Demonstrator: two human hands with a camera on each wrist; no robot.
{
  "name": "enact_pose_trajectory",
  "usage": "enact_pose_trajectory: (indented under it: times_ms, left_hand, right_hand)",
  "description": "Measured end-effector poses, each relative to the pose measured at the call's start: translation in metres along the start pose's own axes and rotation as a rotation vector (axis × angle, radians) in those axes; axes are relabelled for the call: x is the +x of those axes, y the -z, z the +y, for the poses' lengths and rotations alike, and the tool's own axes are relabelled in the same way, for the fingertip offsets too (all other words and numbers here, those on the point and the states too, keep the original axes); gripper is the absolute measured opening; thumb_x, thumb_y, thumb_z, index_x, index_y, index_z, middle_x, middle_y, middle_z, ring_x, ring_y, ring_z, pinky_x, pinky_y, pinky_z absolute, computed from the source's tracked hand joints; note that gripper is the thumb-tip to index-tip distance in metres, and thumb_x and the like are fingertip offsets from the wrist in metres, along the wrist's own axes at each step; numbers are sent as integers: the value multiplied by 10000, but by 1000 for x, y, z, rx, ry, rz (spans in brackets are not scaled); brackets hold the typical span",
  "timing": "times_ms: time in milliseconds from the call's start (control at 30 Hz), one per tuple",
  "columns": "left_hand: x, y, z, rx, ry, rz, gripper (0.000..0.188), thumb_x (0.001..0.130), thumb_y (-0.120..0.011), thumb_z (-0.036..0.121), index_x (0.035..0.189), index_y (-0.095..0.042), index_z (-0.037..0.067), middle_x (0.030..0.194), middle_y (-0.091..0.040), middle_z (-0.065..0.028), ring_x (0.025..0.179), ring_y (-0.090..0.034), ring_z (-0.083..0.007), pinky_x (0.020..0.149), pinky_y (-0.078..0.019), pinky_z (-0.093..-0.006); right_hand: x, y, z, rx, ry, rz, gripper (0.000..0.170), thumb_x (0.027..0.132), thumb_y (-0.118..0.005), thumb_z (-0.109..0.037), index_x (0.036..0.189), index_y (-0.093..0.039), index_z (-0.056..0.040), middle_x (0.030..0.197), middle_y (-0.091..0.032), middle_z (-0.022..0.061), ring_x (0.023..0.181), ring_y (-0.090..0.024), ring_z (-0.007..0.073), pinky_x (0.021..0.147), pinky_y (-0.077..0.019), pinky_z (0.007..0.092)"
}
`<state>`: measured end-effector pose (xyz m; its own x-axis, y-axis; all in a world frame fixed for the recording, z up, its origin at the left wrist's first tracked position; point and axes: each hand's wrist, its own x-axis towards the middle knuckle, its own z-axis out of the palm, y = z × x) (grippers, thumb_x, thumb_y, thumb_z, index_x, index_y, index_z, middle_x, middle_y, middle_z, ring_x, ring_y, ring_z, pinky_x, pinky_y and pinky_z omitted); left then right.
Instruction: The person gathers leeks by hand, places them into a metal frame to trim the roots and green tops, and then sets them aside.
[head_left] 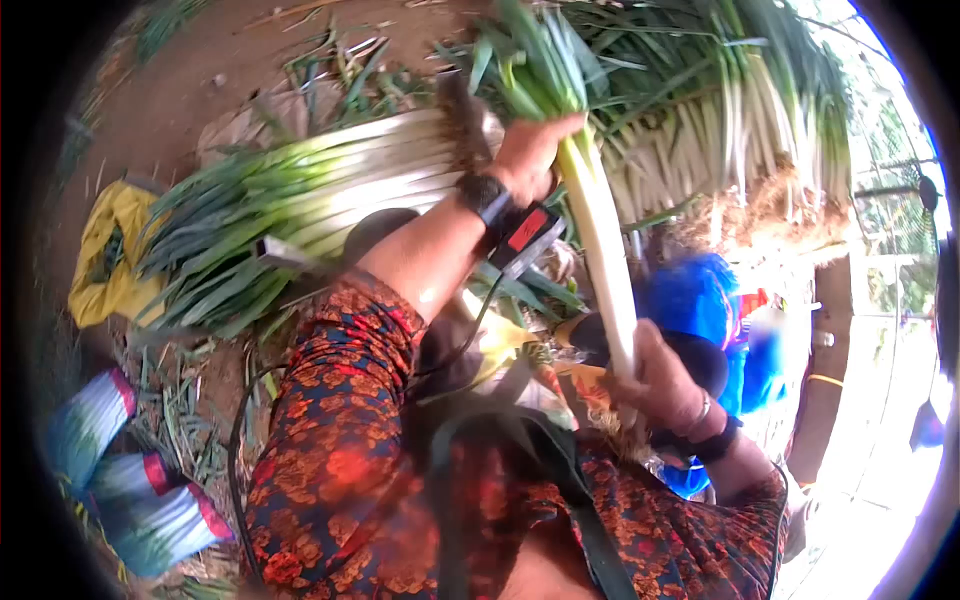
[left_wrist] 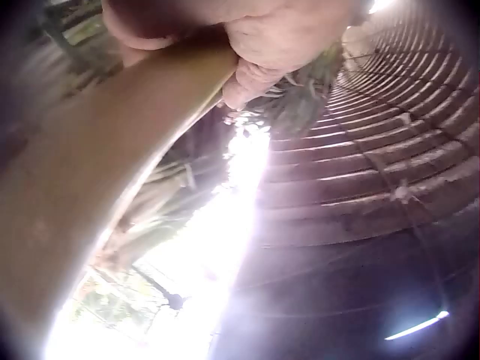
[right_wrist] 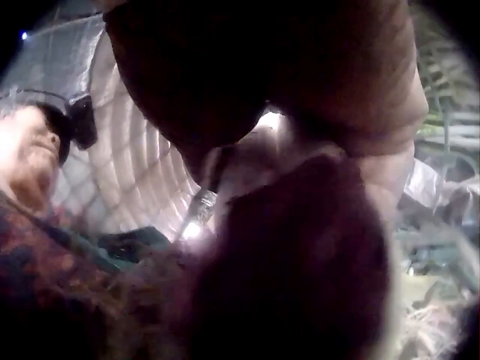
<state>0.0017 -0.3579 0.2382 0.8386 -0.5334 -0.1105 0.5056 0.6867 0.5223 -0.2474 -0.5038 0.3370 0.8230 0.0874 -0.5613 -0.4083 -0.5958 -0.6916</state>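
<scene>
- The left hand (head_left: 528, 158) grips 1 leek (head_left: 603, 235) where the green leaves meet the pale stalk; its fingers curl round it, thumb laid across.
- The right hand (head_left: 660, 385) holds the same leek near its root end, thumb and fingers round the stalk; how the remaining fingers lie, I cannot tell, as the right wrist view is dark and blurred.
- The leek slants across the front of the body, leaves at the far end, roots near the floral shirt (head_left: 350, 440).
- 1 pile (head_left: 370, 175) of leeks lies beyond the left forearm, leaves pointing left; a 2nd pile (head_left: 740, 130) lies beyond the leek, to the right, roots towards the body.
- At far left is a yellow sack (head_left: 98, 262), with 3 wrapped bundles (head_left: 165, 520) nearer the body.
- Blue material (head_left: 690, 295) sits just beyond the right hand.
</scene>
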Motion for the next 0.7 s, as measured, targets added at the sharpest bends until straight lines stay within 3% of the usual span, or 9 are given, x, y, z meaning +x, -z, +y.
enact_pose_trajectory:
  times_ms: [133,167,267,367,433,500,533,633,700]
  left_hand:
    - [-26,13,93,94,-423,-14,275,872,-646,145,1070,-548,-19,999,-635,-178,868,-636,-279,814,-532,-418]
    - [-35,25,119,147,-545,-25,271,882,-632,150,1076,-544,-17,1055,-625,-190,927,-626,-283,843,-523,-415]
    - [-98,25,193,232,-737,174,173,900,-634,205,1015,-601,81,970,-639,-63,953,-593,-193,814,-498,-382]
    - [-145,53,244,261,-911,378,171,920,-618,224,1017,-600,84,945,-642,-63,926,-608,-194,812,-508,-392]
    - [-166,126,284,198,-915,283,372,898,-628,183,1177,-492,-23,1162,-573,-201,1084,-557,-289,908,-495,-427]
    - [-180,145,265,297,-906,794,591,926,-606,302,1356,-344,-7,1219,-525,-212,1195,-474,-321,1005,-420,-481]
    - [-191,184,264,292,-602,923,523,922,-601,382,1251,-464,0,1078,-590,-179,1120,-540,-313,988,-435,-454]
    - [-212,247,229,884,95,959,367,928,-596,369,894,-626,5,688,-641,-66,621,-630,-140,523,-493,-253]
    - [-206,264,219,1294,119,1027,274,909,-611,302,984,-620,39,834,-682,-50,683,-650,-174,599,-519,-286]
  right_hand:
    - [63,-4,-7,-120,366,227,341,815,-702,-120,1079,-512,-18,896,-586,139,766,-563,230,689,-484,347]
    - [90,-7,-6,-339,618,376,373,816,-700,-120,1122,-516,-12,925,-592,158,799,-581,280,729,-485,371]
    - [173,-24,-52,-439,913,477,559,768,-730,-132,1253,-485,-4,990,-606,152,886,-584,347,786,-490,435]
    - [261,-60,-105,-306,1031,466,475,782,-681,-178,1228,-536,-108,1000,-608,140,906,-595,364,789,-504,435]
    - [304,-83,-141,-336,973,443,474,775,-684,-221,1227,-556,-151,1051,-612,134,961,-596,350,831,-497,441]
    - [368,-105,-142,-428,886,350,513,787,-666,-253,1274,-529,-169,1102,-606,117,1072,-560,336,927,-444,455]
    - [385,-116,-139,-549,800,381,514,795,-658,-269,1280,-525,-165,1133,-598,117,1095,-550,339,956,-428,453]
    - [434,-141,-105,-846,416,323,580,836,-623,-335,1367,-457,-173,1354,-488,134,1277,-430,342,1071,-330,474]
    - [459,-165,-66,-862,371,256,652,874,-575,-420,1432,-369,-153,1480,-349,139,1390,-278,320,1120,-246,478]
